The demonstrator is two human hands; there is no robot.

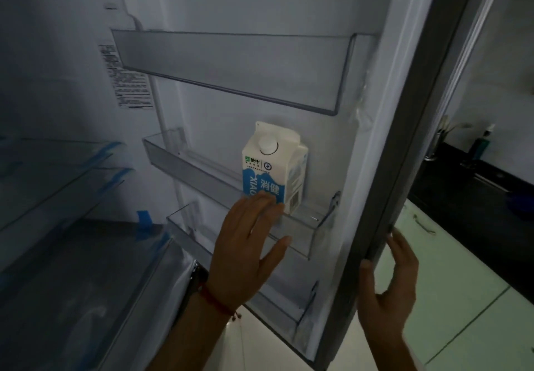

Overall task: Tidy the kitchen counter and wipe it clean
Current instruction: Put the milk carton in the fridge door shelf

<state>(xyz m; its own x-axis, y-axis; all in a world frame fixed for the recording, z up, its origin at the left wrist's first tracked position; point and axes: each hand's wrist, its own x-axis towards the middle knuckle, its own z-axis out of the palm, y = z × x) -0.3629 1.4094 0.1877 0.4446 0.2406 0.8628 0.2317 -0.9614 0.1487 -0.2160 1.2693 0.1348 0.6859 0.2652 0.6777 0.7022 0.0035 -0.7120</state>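
Observation:
A white and blue milk carton (274,168) with a white screw cap stands upright in the middle shelf (306,226) of the open fridge door. My left hand (248,243) is spread in front of the carton's lower part, fingertips touching its blue label, fingers apart and not wrapped around it. My right hand (390,287) grips the outer edge of the fridge door (404,151), thumb on the inner side and fingers behind the edge.
The door's top shelf (231,67) and bottom shelf (277,310) hold nothing. The fridge's glass shelves (57,185) with blue tape lie at the left. A dark kitchen counter (491,180) with a utensil holder and a bottle shows at the right, above pale cabinet fronts.

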